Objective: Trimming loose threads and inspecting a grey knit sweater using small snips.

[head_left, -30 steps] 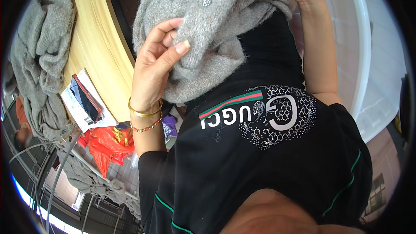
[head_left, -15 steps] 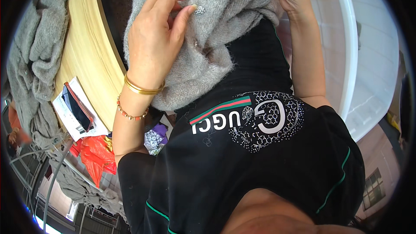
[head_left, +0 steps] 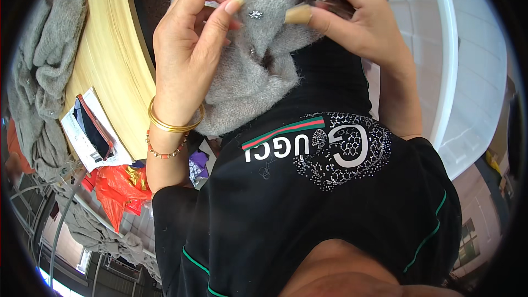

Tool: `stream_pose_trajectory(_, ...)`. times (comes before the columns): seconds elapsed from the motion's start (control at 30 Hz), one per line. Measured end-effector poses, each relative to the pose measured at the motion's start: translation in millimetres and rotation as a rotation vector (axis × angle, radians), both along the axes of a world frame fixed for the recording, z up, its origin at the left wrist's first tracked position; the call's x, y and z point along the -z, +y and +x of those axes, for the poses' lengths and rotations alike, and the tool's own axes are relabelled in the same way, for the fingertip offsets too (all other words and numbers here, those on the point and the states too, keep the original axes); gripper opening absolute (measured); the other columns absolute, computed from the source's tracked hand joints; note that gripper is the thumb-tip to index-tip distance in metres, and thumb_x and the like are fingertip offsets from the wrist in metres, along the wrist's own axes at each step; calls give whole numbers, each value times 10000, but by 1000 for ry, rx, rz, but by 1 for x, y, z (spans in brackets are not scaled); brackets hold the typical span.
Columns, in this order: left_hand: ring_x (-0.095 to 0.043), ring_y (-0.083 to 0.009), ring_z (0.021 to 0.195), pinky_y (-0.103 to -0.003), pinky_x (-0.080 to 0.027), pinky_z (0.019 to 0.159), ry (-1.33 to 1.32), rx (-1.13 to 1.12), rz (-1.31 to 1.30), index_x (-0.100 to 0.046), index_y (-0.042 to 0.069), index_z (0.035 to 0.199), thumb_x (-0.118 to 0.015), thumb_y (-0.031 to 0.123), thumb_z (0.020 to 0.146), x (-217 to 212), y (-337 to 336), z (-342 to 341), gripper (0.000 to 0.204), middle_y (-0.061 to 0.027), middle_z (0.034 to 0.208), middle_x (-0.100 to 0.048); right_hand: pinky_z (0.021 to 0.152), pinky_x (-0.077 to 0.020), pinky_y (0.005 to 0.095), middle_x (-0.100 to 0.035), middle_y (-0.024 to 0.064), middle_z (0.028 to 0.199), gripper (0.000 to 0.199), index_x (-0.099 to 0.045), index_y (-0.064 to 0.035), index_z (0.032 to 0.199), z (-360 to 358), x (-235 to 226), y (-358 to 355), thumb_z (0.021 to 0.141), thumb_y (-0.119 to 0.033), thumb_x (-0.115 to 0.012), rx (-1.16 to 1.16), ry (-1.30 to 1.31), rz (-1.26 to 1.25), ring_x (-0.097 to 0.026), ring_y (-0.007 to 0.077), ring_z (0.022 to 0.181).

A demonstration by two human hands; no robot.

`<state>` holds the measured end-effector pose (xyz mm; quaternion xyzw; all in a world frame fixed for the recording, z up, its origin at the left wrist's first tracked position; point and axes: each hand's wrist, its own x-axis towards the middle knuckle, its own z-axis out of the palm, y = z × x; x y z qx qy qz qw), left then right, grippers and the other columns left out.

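Observation:
A fuzzy grey knit garment (head_left: pixel 242 88) lies bunched over my lap. A sparkly round button (head_left: pixel 255 15) shows on it, and a smaller shiny piece (head_left: pixel 252 51) sits lower down. My left hand (head_left: pixel 190 44) is over the garment's left side, beside the button, thumb and forefinger pinched together. Whatever they hold is too fine to make out. Across from it, my right hand (head_left: pixel 357 19) curls above the knit, with a beige wrap (head_left: pixel 298 15) on the thumb. A dark, blurred metallic object (head_left: pixel 330 4) sits in its grip; its kind is unclear.
To the left runs a pale wooden tabletop (head_left: pixel 107 38) with more grey knitwear (head_left: pixel 60 38) along its far edge. A dark phone-like object (head_left: pixel 93 129) rests on white paper (head_left: pixel 118 154). Below is a red plastic bag (head_left: pixel 118 187). A large white tub (head_left: pixel 448 66) stands at right.
My right hand has come down and left from the upper right edge and now holds the dark object over the garment. My left hand has shifted slightly, still pinching near the button.

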<state>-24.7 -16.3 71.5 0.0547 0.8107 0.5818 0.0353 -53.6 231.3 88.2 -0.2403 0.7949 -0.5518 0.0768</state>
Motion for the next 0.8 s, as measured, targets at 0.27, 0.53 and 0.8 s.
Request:
stream_pose_trajectory(0.27, -608, -82, 699, -231, -486, 635, 63, 22, 125, -662, -2, 1035, -713, 137, 977, 0, -2, 1, 159, -31, 841, -667, 656, -466, 305, -616, 74, 814, 372, -724, -51, 1239, -21, 52, -13, 887, -156, -786, -213, 664, -358, -596, 199, 730)
stream_pose_trajectory(0.53, -678, -85, 902, -202, -490, 722, 20, 76, 109, -663, 4, 1126, -643, 129, 1029, 6, -15, 1, 160, -42, 978, -712, 664, -476, 335, -589, 76, 813, 350, -741, -80, 1220, -3, 12, -15, 879, -147, -780, -90, 155, 147, -597, 222, 736)
stream_pose_trajectory(0.8, -673, -66, 904, -192, -479, 722, -7, 47, 96, -675, 23, 1123, -664, 166, 1022, 4, -10, 1, 175, -14, 980, -711, 652, -486, 353, -591, 84, 812, 305, -750, -98, 1182, -18, 59, -22, 878, -128, -758, -114, 718, -188, -613, 250, 733)
